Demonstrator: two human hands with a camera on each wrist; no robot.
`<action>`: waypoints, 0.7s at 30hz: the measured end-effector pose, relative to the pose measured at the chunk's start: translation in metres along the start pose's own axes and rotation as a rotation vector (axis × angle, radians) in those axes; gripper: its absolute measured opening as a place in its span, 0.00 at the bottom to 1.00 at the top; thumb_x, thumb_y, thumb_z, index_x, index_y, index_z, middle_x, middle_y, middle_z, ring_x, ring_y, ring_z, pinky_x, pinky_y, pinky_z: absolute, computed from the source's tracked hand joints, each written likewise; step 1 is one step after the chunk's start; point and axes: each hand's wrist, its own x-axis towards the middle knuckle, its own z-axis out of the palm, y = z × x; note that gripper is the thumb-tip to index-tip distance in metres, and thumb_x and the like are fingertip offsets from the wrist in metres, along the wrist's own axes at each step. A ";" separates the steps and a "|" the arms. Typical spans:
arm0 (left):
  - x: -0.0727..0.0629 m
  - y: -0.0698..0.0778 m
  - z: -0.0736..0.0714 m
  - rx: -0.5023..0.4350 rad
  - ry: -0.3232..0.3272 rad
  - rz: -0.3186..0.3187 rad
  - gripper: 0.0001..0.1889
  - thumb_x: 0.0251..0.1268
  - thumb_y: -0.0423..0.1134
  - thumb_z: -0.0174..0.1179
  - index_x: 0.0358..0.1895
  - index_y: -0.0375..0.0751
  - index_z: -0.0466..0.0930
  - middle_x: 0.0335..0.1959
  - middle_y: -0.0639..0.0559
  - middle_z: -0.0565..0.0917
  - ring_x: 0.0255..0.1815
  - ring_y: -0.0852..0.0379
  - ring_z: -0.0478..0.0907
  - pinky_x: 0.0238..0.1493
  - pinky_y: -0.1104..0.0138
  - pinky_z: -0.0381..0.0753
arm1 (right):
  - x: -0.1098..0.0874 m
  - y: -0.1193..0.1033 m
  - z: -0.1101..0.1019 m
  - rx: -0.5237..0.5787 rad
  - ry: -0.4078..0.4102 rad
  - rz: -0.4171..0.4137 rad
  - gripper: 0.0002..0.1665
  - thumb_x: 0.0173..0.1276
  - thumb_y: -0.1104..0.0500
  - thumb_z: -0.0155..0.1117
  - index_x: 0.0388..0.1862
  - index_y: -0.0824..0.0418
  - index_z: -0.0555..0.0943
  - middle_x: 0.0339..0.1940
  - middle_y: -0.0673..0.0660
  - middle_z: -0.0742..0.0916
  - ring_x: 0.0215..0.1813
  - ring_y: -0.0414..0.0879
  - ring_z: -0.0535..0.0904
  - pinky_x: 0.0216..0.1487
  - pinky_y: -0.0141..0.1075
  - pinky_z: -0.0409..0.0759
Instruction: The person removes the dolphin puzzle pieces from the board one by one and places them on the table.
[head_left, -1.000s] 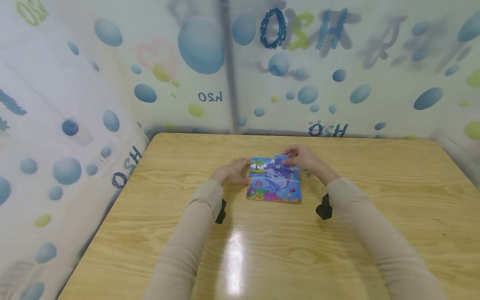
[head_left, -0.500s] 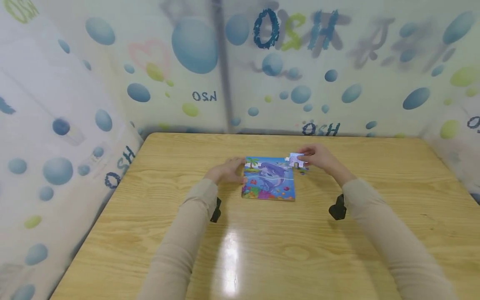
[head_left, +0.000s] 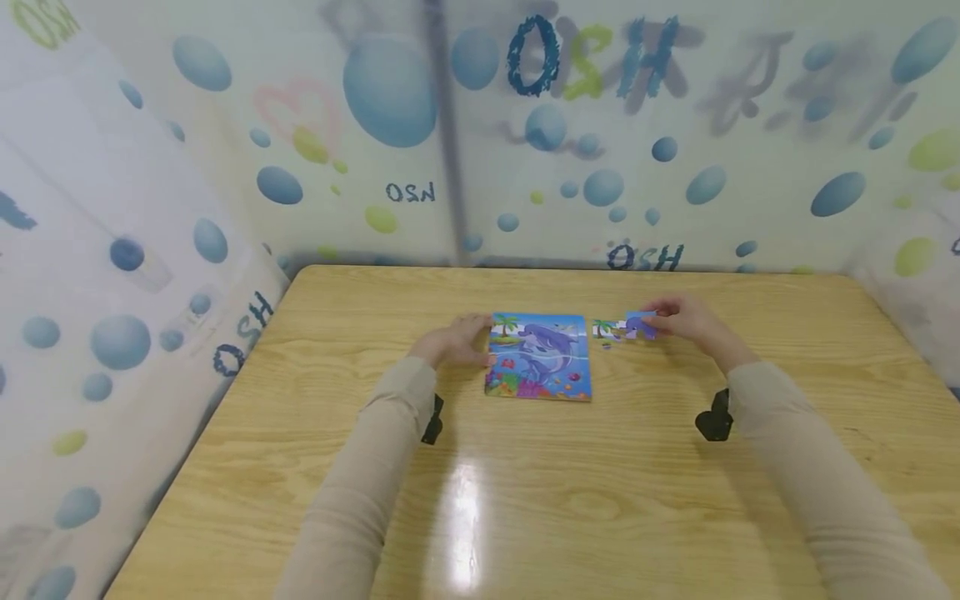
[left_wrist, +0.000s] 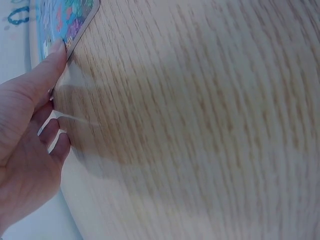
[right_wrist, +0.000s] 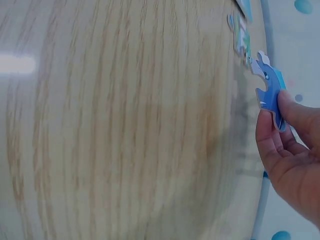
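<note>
A dolphin picture puzzle (head_left: 537, 358) lies flat on the wooden table. Along its left edge rests my left hand (head_left: 452, 342), thumb and fingers spread apart. In the left wrist view, the thumb (left_wrist: 56, 50) touches the puzzle's edge near a corner. To the right of the puzzle, my right hand (head_left: 686, 321) pinches a blue-purple puzzle piece (head_left: 640, 326) between thumb and fingers. The right wrist view shows a dolphin's eye on this piece (right_wrist: 270, 85). Beside it, a palm-tree puzzle piece (head_left: 602, 330) lies on the table.
A small dark-coloured piece (head_left: 607, 346) lies just below the palm-tree piece. The wooden table (head_left: 585, 483) ends at a patterned wall (head_left: 555, 192) with blue and green dots. Black wrist mounts (head_left: 715, 417) hang below the sleeves.
My right hand has moved right, from the puzzle's top right to beyond the palm-tree piece, carrying the dolphin piece with it. The left hand stays at the puzzle's left edge.
</note>
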 end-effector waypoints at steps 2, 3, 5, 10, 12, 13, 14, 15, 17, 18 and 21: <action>0.000 0.000 0.000 0.000 -0.002 0.000 0.41 0.61 0.47 0.57 0.72 0.45 0.44 0.75 0.45 0.43 0.75 0.45 0.35 0.74 0.50 0.37 | 0.000 0.004 -0.002 -0.010 -0.003 0.001 0.22 0.68 0.61 0.54 0.55 0.76 0.71 0.38 0.56 0.81 0.33 0.33 0.74 0.38 0.28 0.81; 0.000 0.000 0.000 0.003 -0.003 -0.002 0.41 0.61 0.47 0.57 0.72 0.45 0.45 0.75 0.45 0.43 0.75 0.45 0.35 0.74 0.50 0.37 | 0.000 0.005 -0.003 -0.006 -0.004 0.007 0.22 0.68 0.61 0.54 0.54 0.76 0.71 0.36 0.54 0.81 0.32 0.33 0.74 0.37 0.27 0.80; 0.000 0.000 0.000 0.005 -0.005 -0.007 0.40 0.61 0.48 0.57 0.72 0.46 0.45 0.75 0.45 0.43 0.75 0.45 0.35 0.74 0.50 0.38 | 0.000 0.009 -0.004 -0.001 -0.008 0.025 0.22 0.68 0.61 0.54 0.54 0.77 0.71 0.36 0.54 0.81 0.31 0.33 0.74 0.35 0.26 0.79; 0.001 -0.001 -0.001 0.019 -0.005 -0.006 0.41 0.61 0.48 0.57 0.72 0.46 0.45 0.75 0.46 0.44 0.75 0.46 0.36 0.74 0.50 0.39 | 0.006 0.016 -0.003 0.036 -0.011 0.099 0.24 0.68 0.60 0.53 0.56 0.78 0.69 0.36 0.55 0.80 0.30 0.32 0.75 0.34 0.24 0.79; 0.001 -0.001 -0.001 0.028 -0.003 -0.005 0.41 0.61 0.49 0.57 0.72 0.46 0.45 0.75 0.46 0.44 0.75 0.46 0.36 0.74 0.51 0.40 | 0.008 0.017 -0.002 0.021 -0.006 0.109 0.24 0.68 0.61 0.53 0.56 0.78 0.69 0.36 0.56 0.80 0.29 0.33 0.75 0.33 0.24 0.79; 0.001 -0.001 -0.001 0.031 -0.003 -0.005 0.41 0.61 0.49 0.57 0.72 0.46 0.45 0.75 0.46 0.44 0.75 0.46 0.36 0.74 0.51 0.40 | 0.009 0.018 -0.001 -0.001 -0.002 0.111 0.23 0.68 0.61 0.53 0.55 0.77 0.70 0.37 0.58 0.80 0.30 0.34 0.75 0.32 0.24 0.79; 0.001 -0.001 0.000 0.031 -0.004 -0.007 0.40 0.61 0.49 0.57 0.72 0.46 0.45 0.75 0.46 0.44 0.75 0.46 0.36 0.74 0.51 0.40 | 0.010 0.018 -0.001 -0.029 0.000 0.107 0.23 0.68 0.61 0.53 0.54 0.78 0.70 0.38 0.60 0.80 0.32 0.36 0.75 0.32 0.25 0.78; 0.001 -0.001 0.000 0.036 -0.004 -0.006 0.40 0.61 0.49 0.57 0.72 0.46 0.45 0.75 0.46 0.44 0.75 0.46 0.36 0.74 0.51 0.41 | 0.011 0.018 0.000 -0.056 0.003 0.103 0.22 0.67 0.61 0.53 0.54 0.78 0.71 0.39 0.62 0.80 0.33 0.39 0.75 0.32 0.25 0.77; 0.001 -0.001 0.000 0.035 -0.006 -0.008 0.40 0.61 0.49 0.56 0.72 0.47 0.44 0.75 0.46 0.44 0.75 0.46 0.36 0.74 0.51 0.40 | 0.013 0.018 0.001 -0.105 0.011 0.088 0.21 0.67 0.61 0.54 0.52 0.78 0.72 0.41 0.67 0.80 0.36 0.44 0.75 0.32 0.26 0.75; 0.002 -0.002 0.000 0.034 -0.005 -0.008 0.40 0.61 0.49 0.56 0.72 0.47 0.44 0.75 0.46 0.44 0.75 0.46 0.36 0.74 0.51 0.40 | 0.013 0.018 0.002 -0.127 0.013 0.084 0.21 0.67 0.61 0.54 0.51 0.77 0.72 0.42 0.68 0.79 0.38 0.46 0.74 0.33 0.27 0.74; 0.003 -0.003 0.001 0.023 -0.001 -0.007 0.41 0.61 0.49 0.57 0.72 0.47 0.45 0.75 0.46 0.44 0.75 0.46 0.36 0.74 0.51 0.40 | 0.014 0.020 0.004 -0.169 0.013 0.066 0.20 0.68 0.60 0.53 0.50 0.76 0.73 0.41 0.67 0.79 0.41 0.50 0.73 0.34 0.29 0.72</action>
